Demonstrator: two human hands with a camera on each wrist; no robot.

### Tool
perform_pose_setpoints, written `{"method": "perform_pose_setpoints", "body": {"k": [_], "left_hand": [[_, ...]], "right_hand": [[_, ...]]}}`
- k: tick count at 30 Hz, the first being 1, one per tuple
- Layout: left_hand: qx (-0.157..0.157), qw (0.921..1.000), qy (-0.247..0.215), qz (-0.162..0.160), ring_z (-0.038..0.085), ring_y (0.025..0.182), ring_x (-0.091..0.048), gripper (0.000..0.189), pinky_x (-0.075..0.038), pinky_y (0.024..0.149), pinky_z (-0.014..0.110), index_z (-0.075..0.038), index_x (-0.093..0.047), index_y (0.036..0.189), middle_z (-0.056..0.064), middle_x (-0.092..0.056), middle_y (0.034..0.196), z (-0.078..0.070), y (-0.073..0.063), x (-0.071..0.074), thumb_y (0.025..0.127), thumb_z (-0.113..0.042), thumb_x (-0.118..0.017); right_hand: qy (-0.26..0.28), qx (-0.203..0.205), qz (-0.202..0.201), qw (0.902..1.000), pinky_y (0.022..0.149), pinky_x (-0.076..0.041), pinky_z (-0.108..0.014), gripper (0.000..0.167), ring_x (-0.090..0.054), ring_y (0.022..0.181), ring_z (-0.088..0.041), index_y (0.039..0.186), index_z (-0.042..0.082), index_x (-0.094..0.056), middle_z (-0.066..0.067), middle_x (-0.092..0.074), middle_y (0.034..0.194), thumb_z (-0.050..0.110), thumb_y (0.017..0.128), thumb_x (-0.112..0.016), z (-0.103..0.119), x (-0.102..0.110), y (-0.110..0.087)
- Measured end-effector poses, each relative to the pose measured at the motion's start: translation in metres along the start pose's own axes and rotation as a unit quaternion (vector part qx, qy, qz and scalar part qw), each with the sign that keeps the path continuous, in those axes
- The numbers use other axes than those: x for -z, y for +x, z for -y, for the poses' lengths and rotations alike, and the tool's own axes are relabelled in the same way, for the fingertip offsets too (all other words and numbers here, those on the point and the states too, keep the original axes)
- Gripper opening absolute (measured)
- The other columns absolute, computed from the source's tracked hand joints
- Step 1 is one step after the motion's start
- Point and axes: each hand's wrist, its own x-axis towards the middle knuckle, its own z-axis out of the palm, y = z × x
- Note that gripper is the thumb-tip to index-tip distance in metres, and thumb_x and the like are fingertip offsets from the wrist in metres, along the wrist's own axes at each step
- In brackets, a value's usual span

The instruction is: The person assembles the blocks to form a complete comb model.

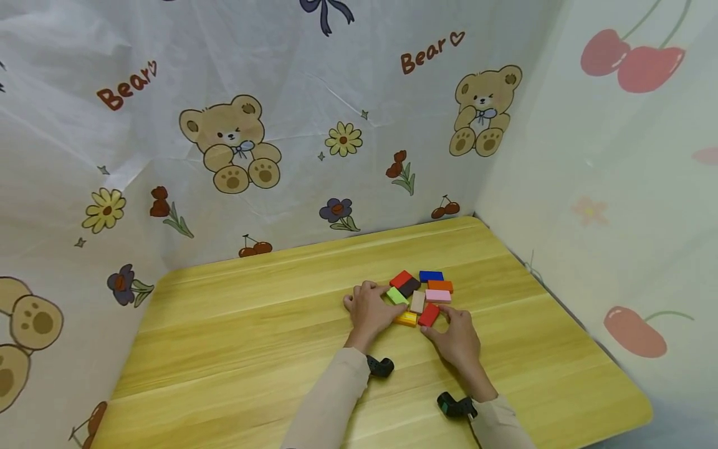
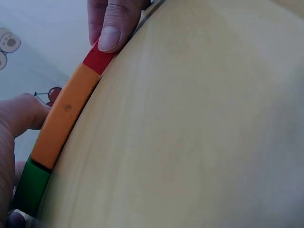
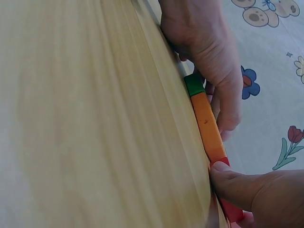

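Note:
My left hand (image 1: 370,310) holds a light green block (image 1: 397,295) between thumb and index finger, at the left side of a cluster of small rectangular blocks. At the cluster's near right corner, my right hand (image 1: 460,340) pinches a red block (image 1: 429,315); its thumb lies over that block in the right wrist view. Between the hands sits a yellow-orange block (image 1: 406,319), seen edge-on as an orange block (image 2: 65,116) in the left wrist view. A beige block (image 1: 417,302) stands behind it, beside the pink block (image 1: 439,296).
Farther back in the cluster are another red block (image 1: 401,279), a dark brown block (image 1: 410,287), a blue block (image 1: 431,275) and an orange-red block (image 1: 440,285). All lie on a wood-grain table (image 1: 235,337). A bear-print curtain (image 1: 303,81) hangs behind the table.

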Motion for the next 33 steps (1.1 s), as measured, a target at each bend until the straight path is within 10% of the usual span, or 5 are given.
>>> {"method": "perform_pose_setpoints", "body": {"k": [21, 33], "left_hand": [[-0.014, 0.9982, -0.055, -0.019, 0.022, 0.107, -0.051, 0.065, -0.023, 0.087, 0.052, -0.023, -0.073, 0.126, -0.001, -0.058, 0.118, 0.007, 0.002, 0.015, 0.073, -0.06, -0.081], [-0.029, 0.9958, -0.087, -0.009, 0.021, 0.119, -0.051, 0.061, -0.038, 0.093, 0.047, -0.021, -0.072, 0.126, -0.003, -0.057, 0.127, 0.005, 0.006, 0.035, 0.076, -0.055, -0.08]], "right_hand": [[0.106, 0.024, 0.027, 0.9937, 0.091, -0.047, -0.048, 0.07, -0.048, 0.116, -0.038, 0.144, 0.006, -0.051, -0.025, -0.049, 0.125, 0.029, 0.086, -0.081, 0.01, 0.016, 0.001], [0.11, 0.03, 0.045, 0.9924, 0.077, -0.037, -0.035, 0.071, -0.041, 0.09, -0.026, 0.147, 0.007, -0.048, -0.022, -0.047, 0.125, 0.028, 0.088, -0.079, 0.013, 0.02, 0.003]]}}
